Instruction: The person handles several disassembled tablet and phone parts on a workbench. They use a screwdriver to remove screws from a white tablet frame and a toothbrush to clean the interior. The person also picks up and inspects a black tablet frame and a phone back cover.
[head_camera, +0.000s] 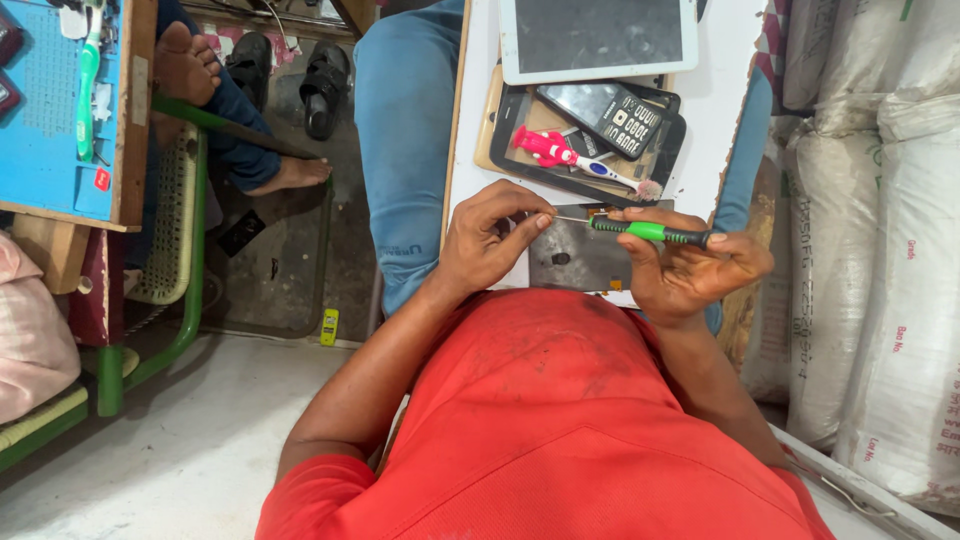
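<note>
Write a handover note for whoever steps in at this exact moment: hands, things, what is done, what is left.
Right hand: grips a green-and-black screwdriver, shaft pointing toward the left hand.
Left hand: fingertips pinched at the screwdriver's tip; whether a screw is there is too small to tell.
Under both hands: a grey phone part lying flat on the white board across the lap.
Farther up the board: a stack of phone parts with a pink toothbrush on top, then a white tablet.
Done: grey part laid out flat.
Left: whether its screws are in or out cannot be told.
</note>
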